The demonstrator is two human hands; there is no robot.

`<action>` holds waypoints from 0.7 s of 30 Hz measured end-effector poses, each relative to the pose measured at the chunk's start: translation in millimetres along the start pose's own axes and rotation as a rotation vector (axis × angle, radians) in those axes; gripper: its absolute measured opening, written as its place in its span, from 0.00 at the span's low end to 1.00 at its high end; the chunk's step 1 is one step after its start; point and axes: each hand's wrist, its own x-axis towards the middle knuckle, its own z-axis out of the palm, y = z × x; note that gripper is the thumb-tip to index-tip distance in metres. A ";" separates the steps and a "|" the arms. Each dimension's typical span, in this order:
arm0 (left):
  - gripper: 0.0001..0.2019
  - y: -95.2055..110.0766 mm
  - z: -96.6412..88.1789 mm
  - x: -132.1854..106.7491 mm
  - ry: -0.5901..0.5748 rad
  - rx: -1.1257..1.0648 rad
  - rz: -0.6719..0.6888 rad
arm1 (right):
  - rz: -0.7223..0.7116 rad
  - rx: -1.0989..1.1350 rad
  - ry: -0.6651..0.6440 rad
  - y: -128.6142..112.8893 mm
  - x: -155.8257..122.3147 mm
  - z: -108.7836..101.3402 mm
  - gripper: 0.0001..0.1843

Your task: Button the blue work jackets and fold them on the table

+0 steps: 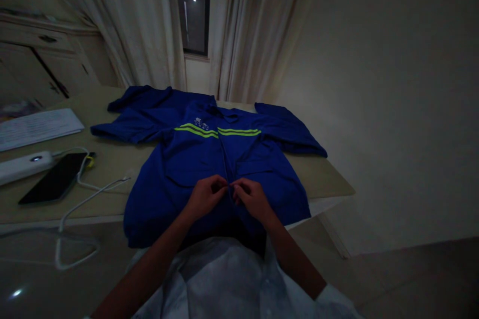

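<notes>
Lying face up on the worktop (329, 179), the blue shirt (194, 159) is spread with both short sleeves out to the sides and its collar toward the window (194, 5); its hem hangs over the near edge toward the person. Two yellow-green stripes run across the chest, broken in the middle by the front opening. The left hand (205, 195) and the right hand (252, 198) meet at that opening, low on the shirt, knuckles up and fingers curled in. Each pinches the cloth edge on its own side, and their fingertips nearly touch. What lies between the fingertips is too dark to tell. Left of the shirt and apart from it, a dark phone (56, 178) lies flat, with a white cable (90, 192) looping past it and off the near edge. A white power bank (22, 166) sits just beside the phone, and a sheet of paper (37, 127) lies farther back. Pale curtains (149, 25) hang either side of the window, and a cabinet (37, 60) stands at the far left.
</notes>
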 end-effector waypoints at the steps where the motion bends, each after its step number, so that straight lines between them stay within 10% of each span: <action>1: 0.07 0.9 -0.7 0.5 -0.010 -0.017 0.000 | 0.021 0.005 -0.015 0.1 2.0 -1.9 0.10; 21: 0.12 3.1 -6.9 2.4 -0.109 -0.128 -0.013 | -0.262 -0.588 0.130 0.2 -4.7 6.6 0.05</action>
